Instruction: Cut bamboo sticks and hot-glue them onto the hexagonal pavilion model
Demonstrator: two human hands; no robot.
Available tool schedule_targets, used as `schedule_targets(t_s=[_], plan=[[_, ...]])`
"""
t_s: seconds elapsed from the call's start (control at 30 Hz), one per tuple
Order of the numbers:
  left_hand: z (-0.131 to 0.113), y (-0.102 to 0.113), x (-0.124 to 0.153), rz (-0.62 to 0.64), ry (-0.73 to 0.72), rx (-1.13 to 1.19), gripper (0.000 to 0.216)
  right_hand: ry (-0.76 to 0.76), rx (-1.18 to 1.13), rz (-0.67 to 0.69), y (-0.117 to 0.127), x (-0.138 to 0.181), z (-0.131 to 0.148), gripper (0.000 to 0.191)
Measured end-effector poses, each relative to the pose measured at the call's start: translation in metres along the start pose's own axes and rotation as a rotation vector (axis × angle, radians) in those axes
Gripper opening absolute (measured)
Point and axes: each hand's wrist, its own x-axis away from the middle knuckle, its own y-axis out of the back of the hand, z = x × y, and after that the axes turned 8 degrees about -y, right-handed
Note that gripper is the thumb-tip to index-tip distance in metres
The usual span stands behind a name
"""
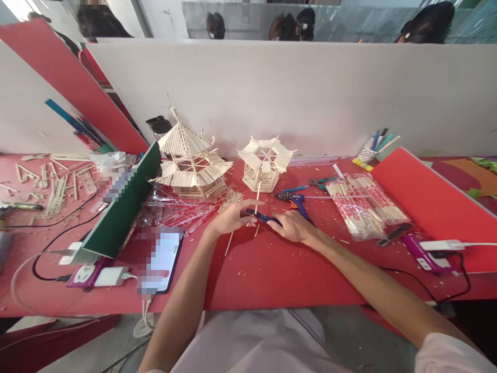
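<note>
My left hand (232,216) is closed around a thin wooden stick (258,191), which stands up nearly vertical from the fingers. My right hand (293,226) grips a pair of dark blue-handled pliers (264,216). The jaws of the pliers meet the stick beside my left fingers. Another stick (229,244) lies on the red table below my left hand. Just beyond the hands stands a small wooden stick pavilion (261,178) with an open-centred roof. Left of it is a larger pavilion (194,171) with a pointed roof.
Right of the hands lie a blue glue gun (298,204) and bagged chopsticks (367,207). A phone (165,259) is left of my left forearm, near a green divider (122,207). Purple power strips (427,254) with cables sit on both sides. A pale partition (310,93) closes the back.
</note>
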Motion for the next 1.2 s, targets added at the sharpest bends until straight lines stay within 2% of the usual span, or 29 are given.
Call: schedule_targets(t_s=[0.13,0.33,0.43,0.63,0.87,0.97,1.07,1.2], plan=[[-0.002,0.002,0.002,-0.015,0.015,-0.031,0.046,-0.057,0.016,-0.015,0.002,0.001,-0.001,0.057],[0.000,0.009,0.005,-0.029,0.048,-0.144,0.039,-0.386,0.105,-0.035,0.003,0.023,0.010,0.051],[0.000,0.007,0.002,0.028,0.091,-0.304,0.032,-0.460,0.145,-0.086,0.001,0.033,0.021,0.045],[0.004,-0.001,-0.003,0.170,0.062,-0.496,0.027,-0.381,0.137,-0.132,0.004,0.031,0.036,0.024],[0.011,-0.007,-0.004,0.192,0.051,-0.499,0.024,-0.326,0.119,-0.086,-0.008,0.019,0.036,0.023],[0.010,-0.009,-0.004,0.218,0.066,-0.466,0.026,-0.306,0.077,-0.081,-0.002,0.017,0.036,0.018],[0.007,-0.010,-0.003,0.233,0.073,-0.449,0.031,-0.258,0.003,-0.055,0.009,0.012,0.038,0.013],[0.005,-0.011,-0.002,0.253,0.070,-0.432,0.051,-0.203,-0.117,-0.086,0.013,0.003,0.039,0.008]])
